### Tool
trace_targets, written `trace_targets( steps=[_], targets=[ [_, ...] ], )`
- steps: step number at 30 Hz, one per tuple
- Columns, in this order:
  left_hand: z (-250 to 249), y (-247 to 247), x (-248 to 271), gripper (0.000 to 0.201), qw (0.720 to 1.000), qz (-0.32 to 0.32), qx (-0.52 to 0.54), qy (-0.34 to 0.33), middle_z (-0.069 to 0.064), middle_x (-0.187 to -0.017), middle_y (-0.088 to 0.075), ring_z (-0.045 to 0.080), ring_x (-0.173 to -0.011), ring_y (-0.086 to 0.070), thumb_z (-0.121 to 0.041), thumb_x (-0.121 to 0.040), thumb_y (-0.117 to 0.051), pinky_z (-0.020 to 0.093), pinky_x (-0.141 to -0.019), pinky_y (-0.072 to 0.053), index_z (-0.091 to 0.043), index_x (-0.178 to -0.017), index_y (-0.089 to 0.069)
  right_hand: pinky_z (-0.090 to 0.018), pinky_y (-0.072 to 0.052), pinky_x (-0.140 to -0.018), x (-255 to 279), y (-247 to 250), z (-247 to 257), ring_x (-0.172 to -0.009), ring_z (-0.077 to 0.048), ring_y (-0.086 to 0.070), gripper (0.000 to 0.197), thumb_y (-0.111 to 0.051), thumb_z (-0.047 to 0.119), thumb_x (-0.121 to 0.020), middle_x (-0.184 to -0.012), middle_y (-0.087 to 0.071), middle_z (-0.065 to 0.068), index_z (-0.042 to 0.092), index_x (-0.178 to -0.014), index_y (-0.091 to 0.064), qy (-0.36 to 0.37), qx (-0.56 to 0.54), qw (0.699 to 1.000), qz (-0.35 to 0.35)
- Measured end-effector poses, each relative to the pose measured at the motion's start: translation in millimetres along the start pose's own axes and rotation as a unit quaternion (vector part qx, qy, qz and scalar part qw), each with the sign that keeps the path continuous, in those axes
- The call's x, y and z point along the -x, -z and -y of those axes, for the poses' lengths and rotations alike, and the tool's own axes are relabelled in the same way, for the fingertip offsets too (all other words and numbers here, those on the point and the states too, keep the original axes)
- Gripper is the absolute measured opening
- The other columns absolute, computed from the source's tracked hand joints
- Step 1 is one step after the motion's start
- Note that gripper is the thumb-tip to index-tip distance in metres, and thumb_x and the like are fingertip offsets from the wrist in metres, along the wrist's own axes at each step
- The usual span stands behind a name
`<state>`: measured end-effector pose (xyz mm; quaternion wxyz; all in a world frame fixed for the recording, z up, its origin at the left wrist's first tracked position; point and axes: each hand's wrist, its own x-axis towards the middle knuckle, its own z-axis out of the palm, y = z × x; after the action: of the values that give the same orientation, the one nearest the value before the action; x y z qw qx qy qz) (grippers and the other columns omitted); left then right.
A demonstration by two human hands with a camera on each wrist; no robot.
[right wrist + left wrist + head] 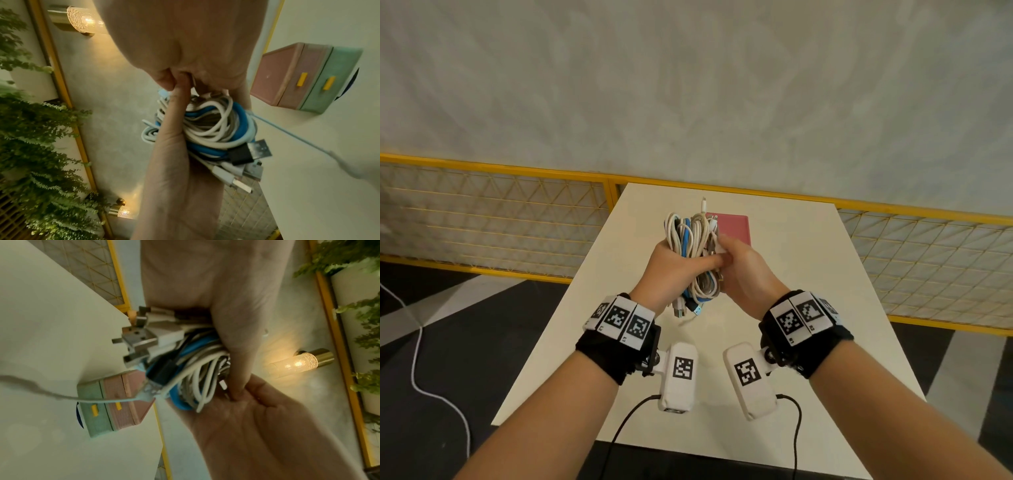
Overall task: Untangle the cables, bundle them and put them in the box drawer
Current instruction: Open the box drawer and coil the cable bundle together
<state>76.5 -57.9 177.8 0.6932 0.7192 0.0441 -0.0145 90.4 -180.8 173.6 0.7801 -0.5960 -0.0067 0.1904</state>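
Gripping cable bundle [695,253], both hands above cream table [808,274], yellow mesh railing [493,212] behind.

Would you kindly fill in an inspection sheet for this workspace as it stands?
Surface: cream table, mostly bare.
Job's things: cable bundle of white, grey and blue leads, held above the table; pink and green drawer box on the table, both drawers shut.
Clutter: nothing seen.
Grippers: left hand grips the bundle; right hand holds its other side.
Cables: plugs stick out at one end; one pale lead trails loose.
Surroundings: yellow mesh fence, grey wall, lamps, greenery.
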Motion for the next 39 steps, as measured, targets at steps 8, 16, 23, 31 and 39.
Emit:
trace_targets(
  steps=[8, 16, 23, 31, 39],
  targets=[
    [-3.9, -0.9, -1.3, 0.019, 0.996, -0.043, 0.073, 0.013, 0.02, -0.085, -0.074, 0.029, -0.08, -0.073, -0.004, -0.076, -0.074, 0.044, -0.074, -0.06, 0.001, -0.095, -0.072, -0.042, -0.056, -0.085, 13.3, 7.3, -0.1, -0.11, -0.021, -0.063, 0.04, -0.037, 0.039, -0.1, -0.126, -0.061, -0.004, 0.031, -0.138, -0.041, 0.036, 0.121, 0.989, 0.078],
    [-21.2, 19.2, -11.9, 0.021, 0.985, -0.106, 0.138, -0.002, -0.002, -0.071, -0.07, 0.011, -0.063, -0.069, -0.011, -0.077, -0.078, 0.023, -0.054, -0.053, -0.008, -0.097, -0.071, -0.019, -0.047, -0.082, 9.7, 33.3, -33.8, -0.083, -0.006, -0.059, 0.021, -0.048, 0.014, -0.097, -0.094, -0.065, -0.003, 0.011, -0.106, -0.066, 0.182, 0.399, 0.897, 0.054],
    [-22.5, 20.1, -6.8, 0.021, 0.988, -0.085, 0.125, -0.01, -0.004, -0.073, -0.07, 0.009, -0.067, -0.069, -0.009, -0.079, -0.077, 0.021, -0.056, -0.052, -0.009, -0.099, -0.072, -0.031, -0.055, -0.079, -1.2, 32.4, -24.2, -0.075, -0.015, -0.065, 0.029, -0.041, 0.016, -0.097, -0.087, -0.069, -0.003, 0.006, -0.109, -0.065, 0.093, 0.385, 0.918, -0.017],
    [-7.6, 15.3, 17.2, 0.019, 0.98, 0.171, -0.094, 0.02, 0.003, -0.072, -0.068, 0.014, -0.067, -0.066, -0.004, -0.072, -0.078, 0.024, -0.064, -0.052, -0.009, -0.09, -0.071, -0.031, -0.056, -0.068, -4.2, 16.7, -8.8, -0.091, -0.024, -0.068, 0.041, -0.052, -0.012, -0.085, -0.107, -0.067, -0.015, 0.011, -0.119, -0.053, 0.15, 0.118, 0.973, -0.132],
    [-2.7, 13.6, 13.6, 0.018, 1.0, -0.004, 0.007, -0.005, 0.016, -0.082, -0.073, 0.018, -0.073, -0.07, -0.005, -0.075, -0.077, 0.023, -0.062, -0.057, -0.004, -0.092, -0.073, -0.022, -0.058, -0.072, 10.8, 5.7, -15.9, -0.083, -0.016, -0.069, 0.029, -0.05, -0.009, -0.09, -0.108, -0.068, -0.018, -0.001, -0.115, -0.059, 0.127, 0.187, 0.969, -0.098]
  ],
)
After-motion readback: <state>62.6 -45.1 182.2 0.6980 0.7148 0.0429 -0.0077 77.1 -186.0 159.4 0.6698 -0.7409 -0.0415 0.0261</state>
